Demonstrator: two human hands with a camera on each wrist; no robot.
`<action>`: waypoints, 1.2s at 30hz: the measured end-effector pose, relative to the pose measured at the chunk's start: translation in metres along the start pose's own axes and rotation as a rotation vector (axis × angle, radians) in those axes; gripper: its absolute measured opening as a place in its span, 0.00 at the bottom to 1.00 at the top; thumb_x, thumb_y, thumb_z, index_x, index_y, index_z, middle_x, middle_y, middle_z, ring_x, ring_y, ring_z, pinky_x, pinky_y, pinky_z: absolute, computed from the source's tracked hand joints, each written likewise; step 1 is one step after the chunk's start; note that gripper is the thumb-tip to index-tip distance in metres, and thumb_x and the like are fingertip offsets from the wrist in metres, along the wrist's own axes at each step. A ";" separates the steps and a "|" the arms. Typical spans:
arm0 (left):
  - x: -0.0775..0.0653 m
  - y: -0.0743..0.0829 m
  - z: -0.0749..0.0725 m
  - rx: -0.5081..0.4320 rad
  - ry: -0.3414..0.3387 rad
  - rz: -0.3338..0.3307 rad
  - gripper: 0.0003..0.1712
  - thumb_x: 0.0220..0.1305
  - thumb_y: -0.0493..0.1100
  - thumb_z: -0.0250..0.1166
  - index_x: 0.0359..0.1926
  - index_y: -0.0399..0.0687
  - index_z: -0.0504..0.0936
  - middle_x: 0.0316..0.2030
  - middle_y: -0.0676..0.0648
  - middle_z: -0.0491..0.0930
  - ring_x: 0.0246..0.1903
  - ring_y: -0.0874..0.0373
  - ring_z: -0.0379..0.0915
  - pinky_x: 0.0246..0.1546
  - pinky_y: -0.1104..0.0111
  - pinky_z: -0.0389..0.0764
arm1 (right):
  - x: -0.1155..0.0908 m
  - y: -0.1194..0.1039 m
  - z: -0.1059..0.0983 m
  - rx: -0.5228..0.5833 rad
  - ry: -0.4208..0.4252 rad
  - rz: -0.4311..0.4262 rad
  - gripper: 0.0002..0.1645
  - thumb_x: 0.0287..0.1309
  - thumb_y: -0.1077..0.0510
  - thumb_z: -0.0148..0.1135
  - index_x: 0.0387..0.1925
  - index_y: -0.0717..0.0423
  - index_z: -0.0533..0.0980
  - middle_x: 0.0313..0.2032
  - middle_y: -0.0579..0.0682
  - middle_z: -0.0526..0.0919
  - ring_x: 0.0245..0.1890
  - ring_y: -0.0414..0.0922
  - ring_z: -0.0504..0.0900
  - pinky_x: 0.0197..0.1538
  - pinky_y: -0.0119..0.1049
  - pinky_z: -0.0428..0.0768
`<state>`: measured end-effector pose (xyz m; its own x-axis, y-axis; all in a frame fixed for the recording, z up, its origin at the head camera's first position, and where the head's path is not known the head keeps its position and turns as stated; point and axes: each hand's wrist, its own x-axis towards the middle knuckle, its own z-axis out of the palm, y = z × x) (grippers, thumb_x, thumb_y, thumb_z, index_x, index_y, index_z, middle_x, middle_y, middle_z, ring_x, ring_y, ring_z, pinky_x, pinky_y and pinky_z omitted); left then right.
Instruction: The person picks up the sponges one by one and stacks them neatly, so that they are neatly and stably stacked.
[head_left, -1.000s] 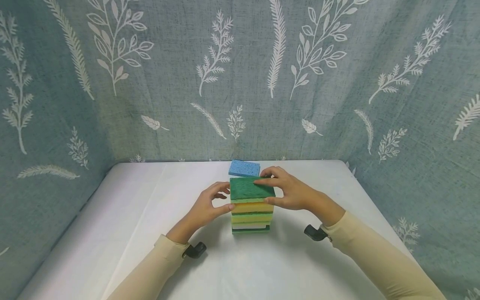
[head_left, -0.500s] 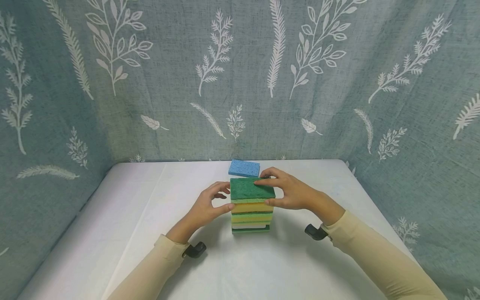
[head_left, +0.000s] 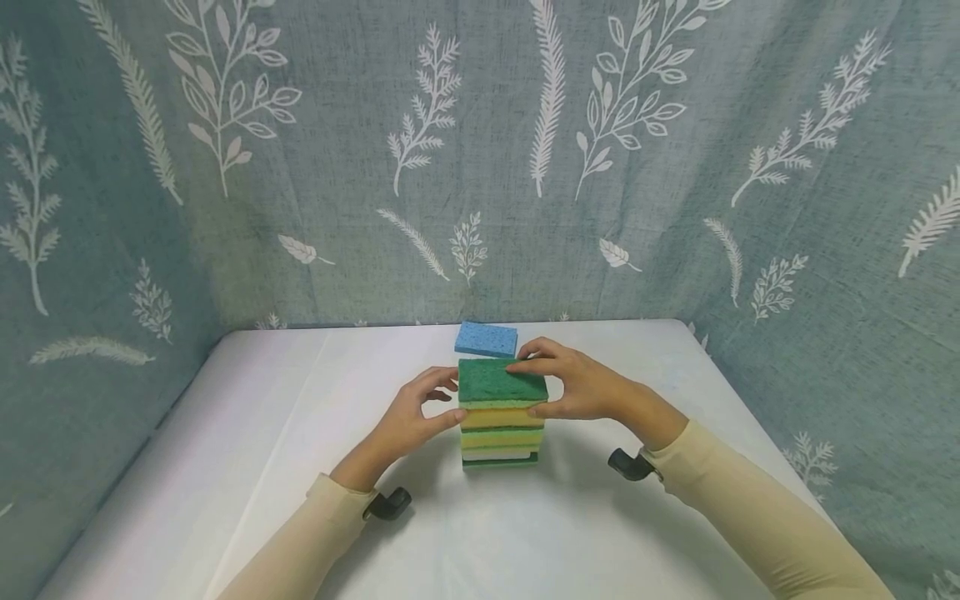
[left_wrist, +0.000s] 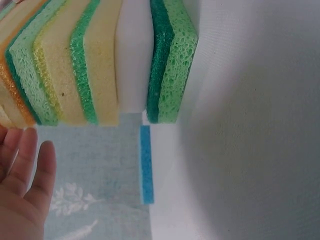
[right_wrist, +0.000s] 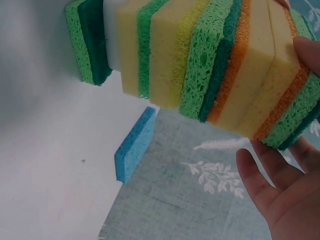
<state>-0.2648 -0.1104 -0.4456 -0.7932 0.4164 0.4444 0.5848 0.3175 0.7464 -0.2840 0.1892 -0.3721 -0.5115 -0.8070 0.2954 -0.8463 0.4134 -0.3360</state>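
A tall stack of sponges (head_left: 501,439) stands in the middle of the white table. Its layers are yellow, orange, light green and white, with a dark green scouring face (head_left: 487,383) on top. My left hand (head_left: 411,414) is at the left side, thumb at the front corner and loosely bent fingers near the back. On the right, my right hand (head_left: 583,385) spans the upper sponges (right_wrist: 257,65), thumb at the front, a fingertip on the top face and other fingers at the back. The white layer (left_wrist: 134,55) sits above the bottom green sponge (left_wrist: 172,65).
A single blue sponge (head_left: 486,340) lies behind the stack near the table's back edge. Grey-blue curtains (head_left: 337,208) with white leaf prints hang at the back and sides. The white table (head_left: 525,533) extends toward me and out to both sides.
The view has shifted very slightly. Both hands stay at the same places on the stack, and the sponges show no visible movement.
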 end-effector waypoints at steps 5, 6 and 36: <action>0.001 -0.004 -0.001 0.008 -0.001 0.042 0.32 0.62 0.45 0.69 0.66 0.51 0.71 0.55 0.52 0.74 0.52 0.53 0.71 0.51 0.56 0.78 | 0.001 0.000 -0.001 -0.012 0.008 -0.004 0.37 0.52 0.50 0.74 0.64 0.50 0.73 0.58 0.48 0.68 0.56 0.44 0.71 0.56 0.43 0.76; 0.002 -0.004 -0.001 0.013 -0.001 0.044 0.32 0.62 0.46 0.69 0.66 0.52 0.71 0.55 0.53 0.74 0.52 0.54 0.71 0.51 0.57 0.78 | 0.001 0.001 -0.001 -0.014 0.007 -0.002 0.37 0.52 0.50 0.74 0.64 0.50 0.73 0.58 0.48 0.68 0.56 0.44 0.71 0.56 0.43 0.76; -0.004 0.040 -0.007 -0.021 0.030 -0.018 0.39 0.56 0.40 0.73 0.67 0.37 0.67 0.55 0.41 0.73 0.53 0.42 0.71 0.52 0.45 0.74 | -0.003 0.020 -0.007 0.137 0.052 0.135 0.38 0.64 0.32 0.54 0.68 0.48 0.68 0.62 0.48 0.71 0.55 0.48 0.75 0.54 0.53 0.76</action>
<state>-0.2393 -0.1054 -0.4138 -0.8084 0.3848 0.4454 0.5670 0.3063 0.7646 -0.3008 0.2027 -0.3734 -0.6289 -0.7238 0.2840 -0.7430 0.4520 -0.4936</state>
